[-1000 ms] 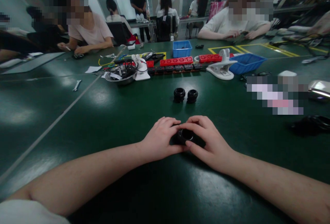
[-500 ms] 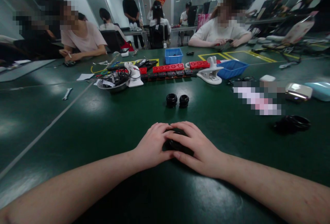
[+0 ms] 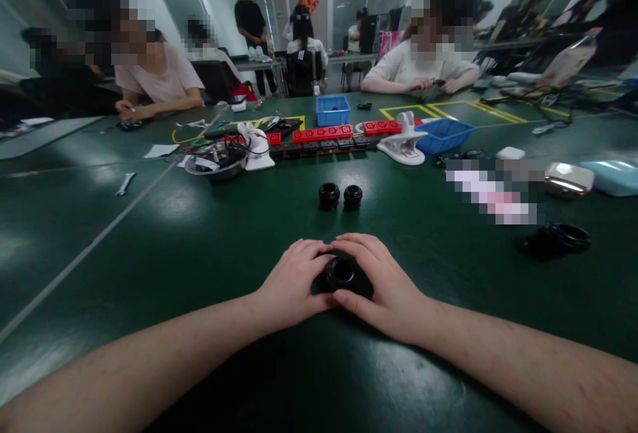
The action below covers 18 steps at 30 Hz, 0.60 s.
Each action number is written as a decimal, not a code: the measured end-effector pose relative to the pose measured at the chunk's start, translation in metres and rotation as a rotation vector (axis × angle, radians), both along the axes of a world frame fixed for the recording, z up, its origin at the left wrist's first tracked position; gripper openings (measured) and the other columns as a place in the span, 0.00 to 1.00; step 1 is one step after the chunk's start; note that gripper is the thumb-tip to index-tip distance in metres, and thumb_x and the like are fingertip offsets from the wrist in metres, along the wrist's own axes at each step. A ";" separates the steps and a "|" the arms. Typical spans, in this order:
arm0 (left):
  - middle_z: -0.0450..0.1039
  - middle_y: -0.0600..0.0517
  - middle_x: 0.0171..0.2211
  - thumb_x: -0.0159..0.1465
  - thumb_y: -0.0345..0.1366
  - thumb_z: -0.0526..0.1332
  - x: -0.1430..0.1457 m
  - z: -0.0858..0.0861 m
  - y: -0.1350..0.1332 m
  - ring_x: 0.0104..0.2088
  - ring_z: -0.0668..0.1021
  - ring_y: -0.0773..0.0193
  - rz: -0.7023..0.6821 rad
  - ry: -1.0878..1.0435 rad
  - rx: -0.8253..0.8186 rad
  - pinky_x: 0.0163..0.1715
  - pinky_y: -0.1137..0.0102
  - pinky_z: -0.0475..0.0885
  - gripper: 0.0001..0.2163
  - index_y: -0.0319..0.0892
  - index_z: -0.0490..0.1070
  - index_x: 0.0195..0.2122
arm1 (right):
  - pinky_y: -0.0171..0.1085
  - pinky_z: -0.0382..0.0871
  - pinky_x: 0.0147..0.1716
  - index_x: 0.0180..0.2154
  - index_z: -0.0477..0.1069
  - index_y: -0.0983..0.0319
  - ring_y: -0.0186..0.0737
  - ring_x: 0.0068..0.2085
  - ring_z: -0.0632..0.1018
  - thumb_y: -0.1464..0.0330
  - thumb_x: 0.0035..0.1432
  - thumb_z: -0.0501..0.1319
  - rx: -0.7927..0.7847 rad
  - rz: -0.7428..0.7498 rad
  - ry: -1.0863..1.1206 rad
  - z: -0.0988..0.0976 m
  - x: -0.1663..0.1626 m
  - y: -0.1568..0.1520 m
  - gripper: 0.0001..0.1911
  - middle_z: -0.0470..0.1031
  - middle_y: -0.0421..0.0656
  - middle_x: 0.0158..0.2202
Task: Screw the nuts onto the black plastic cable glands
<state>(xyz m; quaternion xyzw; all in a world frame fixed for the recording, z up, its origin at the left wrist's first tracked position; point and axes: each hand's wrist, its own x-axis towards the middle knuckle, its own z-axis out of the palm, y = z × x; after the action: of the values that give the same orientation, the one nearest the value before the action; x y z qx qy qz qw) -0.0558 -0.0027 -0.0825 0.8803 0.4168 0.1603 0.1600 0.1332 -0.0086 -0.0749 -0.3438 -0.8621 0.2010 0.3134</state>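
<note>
Green table (image 3: 149,247) stretches before you, with two black rings (image 3: 340,196) just beyond. Your left hand (image 3: 292,283) and right hand (image 3: 381,283) both grip a black ring (image 3: 342,272) between them.

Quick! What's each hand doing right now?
Left hand: fingers closed around the black ring, holding it.
Right hand: fingers closed on the same black ring from the other side.

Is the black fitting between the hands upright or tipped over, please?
Upright: the black fitting shows its round opening facing up.
</note>
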 end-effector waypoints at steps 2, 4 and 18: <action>0.65 0.47 0.50 0.54 0.43 0.62 0.000 0.000 0.000 0.51 0.66 0.52 0.001 -0.006 -0.005 0.53 0.53 0.58 0.19 0.43 0.66 0.46 | 0.50 0.62 0.49 0.51 0.58 0.63 0.48 0.52 0.64 0.62 0.53 0.58 0.002 -0.005 0.011 -0.001 0.000 0.000 0.25 0.63 0.51 0.50; 0.65 0.47 0.50 0.54 0.43 0.63 0.000 0.000 0.000 0.51 0.66 0.52 0.004 -0.013 -0.006 0.53 0.53 0.58 0.20 0.43 0.66 0.46 | 0.51 0.62 0.48 0.51 0.57 0.62 0.48 0.52 0.65 0.61 0.52 0.59 0.001 -0.016 0.020 -0.001 -0.001 0.000 0.26 0.63 0.51 0.50; 0.66 0.45 0.49 0.54 0.46 0.63 0.001 0.002 -0.002 0.51 0.66 0.51 0.034 0.006 0.001 0.53 0.53 0.59 0.23 0.40 0.66 0.48 | 0.44 0.64 0.45 0.44 0.67 0.63 0.42 0.44 0.68 0.75 0.49 0.55 -0.022 0.090 0.054 0.010 -0.002 0.001 0.18 0.69 0.46 0.43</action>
<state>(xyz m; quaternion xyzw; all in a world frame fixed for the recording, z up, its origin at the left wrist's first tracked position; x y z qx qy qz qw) -0.0545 -0.0046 -0.0801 0.8737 0.4320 0.1605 0.1558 0.1315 -0.0074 -0.0653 -0.3024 -0.8656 0.2336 0.3235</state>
